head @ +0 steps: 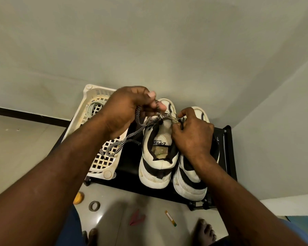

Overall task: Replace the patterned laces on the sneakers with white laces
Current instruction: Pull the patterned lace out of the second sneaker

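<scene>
Two white-and-black sneakers stand side by side on a low black rack (126, 173), heels toward me. My left hand (126, 109) pinches the black-and-white patterned lace (132, 137) above the left sneaker (158, 160); the lace's loose ends trail down to the left over the basket. My right hand (192, 132) grips the side of that sneaker's opening near the eyelets and covers much of the right sneaker (190, 181). A coil of pale lace (93, 106) lies in the basket.
A cream plastic basket (103, 162) sits on the rack's left half. On the tiled floor in front lie an orange object (78, 197), a tape ring (94, 205), a pink scrap (136, 217) and a small stick (170, 218). My bare feet show at the bottom edge. Walls stand close behind and right.
</scene>
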